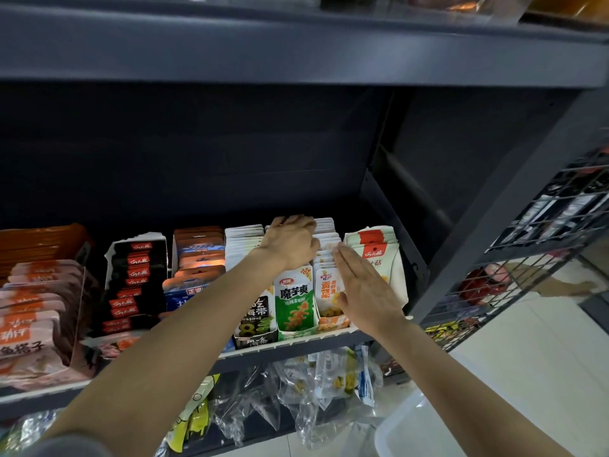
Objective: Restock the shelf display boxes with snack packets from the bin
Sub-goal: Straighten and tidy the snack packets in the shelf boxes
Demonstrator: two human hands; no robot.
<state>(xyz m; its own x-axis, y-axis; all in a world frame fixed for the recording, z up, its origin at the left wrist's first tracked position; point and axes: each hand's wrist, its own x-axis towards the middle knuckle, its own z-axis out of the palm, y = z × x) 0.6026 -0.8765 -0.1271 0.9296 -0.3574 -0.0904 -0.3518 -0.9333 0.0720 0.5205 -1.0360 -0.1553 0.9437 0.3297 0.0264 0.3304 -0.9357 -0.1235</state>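
Several display boxes of snack packets stand in a row on the dark shelf [296, 349]. My left hand [291, 242] reaches over the green-and-white packets [295, 301], its fingers curled on the packet tops far back in that row. My right hand [362, 285] is flat with straight fingers, pressing against the right side of the orange-and-white packets [324, 291]. To its right stands a box of white packets with red tabs [375, 240]. The white bin [408, 430] shows at the bottom right, below my right forearm.
Left of my arms stand boxes of black-and-red packets [135, 282], blue and orange packets [197, 258] and pink packets [33, 311]. Clear bagged goods [313, 387] hang under the shelf. A wire rack [527, 258] stands at the right. Another shelf [296, 51] runs overhead.
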